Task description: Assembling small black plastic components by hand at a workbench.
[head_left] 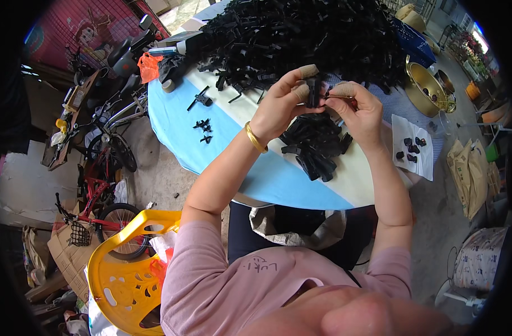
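One black part (312, 94), upper middle
The left hand (279, 101) pinches it; whether the right hand (361, 115) grips too, I can't tell. One yellow chair (114, 269), lower left.

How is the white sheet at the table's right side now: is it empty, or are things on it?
Not empty: several small dark pieces lie on the white sheet, with bare white around them.

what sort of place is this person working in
Probably a home garage or storeroom doubling as a workspace: a big heap of black plastic parts lies on a cloth-covered table, and a red bicycle stands nearby.
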Motion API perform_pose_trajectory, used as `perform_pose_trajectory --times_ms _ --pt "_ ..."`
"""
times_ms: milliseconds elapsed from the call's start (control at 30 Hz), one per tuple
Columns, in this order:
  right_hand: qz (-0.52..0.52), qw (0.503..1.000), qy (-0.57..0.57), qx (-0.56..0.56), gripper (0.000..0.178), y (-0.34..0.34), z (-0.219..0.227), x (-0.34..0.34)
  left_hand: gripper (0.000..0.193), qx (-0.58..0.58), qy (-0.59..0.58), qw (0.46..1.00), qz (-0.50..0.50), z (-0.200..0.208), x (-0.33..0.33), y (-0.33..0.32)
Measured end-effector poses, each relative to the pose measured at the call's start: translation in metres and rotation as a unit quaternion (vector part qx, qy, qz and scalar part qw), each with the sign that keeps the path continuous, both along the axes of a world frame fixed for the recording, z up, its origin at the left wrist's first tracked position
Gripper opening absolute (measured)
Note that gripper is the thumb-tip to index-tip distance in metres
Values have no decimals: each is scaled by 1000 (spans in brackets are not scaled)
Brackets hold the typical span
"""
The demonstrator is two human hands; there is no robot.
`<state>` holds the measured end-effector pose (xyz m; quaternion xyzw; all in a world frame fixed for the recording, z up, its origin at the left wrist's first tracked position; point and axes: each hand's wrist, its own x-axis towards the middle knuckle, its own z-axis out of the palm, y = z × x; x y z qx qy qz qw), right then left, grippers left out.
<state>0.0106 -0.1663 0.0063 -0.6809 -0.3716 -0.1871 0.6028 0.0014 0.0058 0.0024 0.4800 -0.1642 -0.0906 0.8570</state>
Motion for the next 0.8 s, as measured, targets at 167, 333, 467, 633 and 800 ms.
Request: perform_pose_trajectory --times_ms 167,333,467,633,800 --pt "-35 989 142 -24 14 0 -1 0 39 190 -164 968 13 1 -12 -6" --pt "-28 987 151 -46 12 -2 -4 8 41 168 -176 969 46 -6 -12 -17" --pt "53 953 298 -7 14 -9 5 5 34 116 -113 985 58 -6 -7 -12" --pt "47 969 238 -57 18 -3 1 2 31 109 -126 983 82 -4 -8 -14" --pt "36 968 237 -78 17 0 6 -4 28 115 -192 968 114 -12 -5 -14"
